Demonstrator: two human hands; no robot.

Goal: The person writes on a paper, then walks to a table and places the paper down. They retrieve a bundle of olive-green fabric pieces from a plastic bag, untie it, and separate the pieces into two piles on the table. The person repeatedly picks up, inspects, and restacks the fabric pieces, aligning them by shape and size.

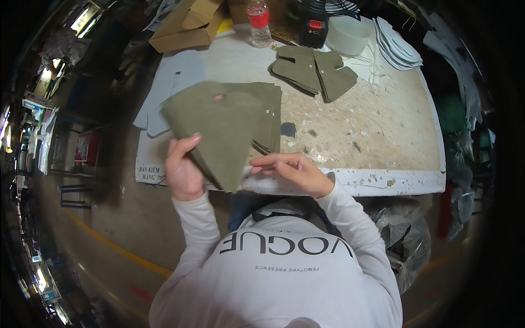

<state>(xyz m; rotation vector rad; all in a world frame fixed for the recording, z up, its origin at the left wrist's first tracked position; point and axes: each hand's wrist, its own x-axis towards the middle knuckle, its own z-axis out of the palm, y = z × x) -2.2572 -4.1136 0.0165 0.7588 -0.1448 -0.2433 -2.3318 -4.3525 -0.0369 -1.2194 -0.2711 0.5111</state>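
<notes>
In the head view, a stack of olive-green fabric pieces [229, 123] is held up over the near edge of the table [383, 136], fanned out so that its layers show along the right side. The lower left corner of the stack is gripped by the left hand [183, 167]: the thumb is laid across the front face of the cloth and the other fingers are closed behind it, so the stack is pinched between them. One fingertip [219, 98] is seen poking through a small hole near the top of the stack. The right hand [292, 172] is placed just beside the lower right point of the stack, with its fingers [262, 163] stretched out nearly flat and close together, their tips touching the edge of the cloth rather than clamping it.

At the far left of the table an open cardboard box [186, 24] is seen; its contents cannot be made out. A pale round tub [345, 34] is set at the far side, contents likewise hidden. A clear plastic bottle with a red label [259, 22] is stood upright between them. A second pile of olive-green pieces [311, 68] is laid flat further back, well apart from both hands, and pale grey cut pieces [175, 82] lie on the table's left part, partly behind the held stack.
</notes>
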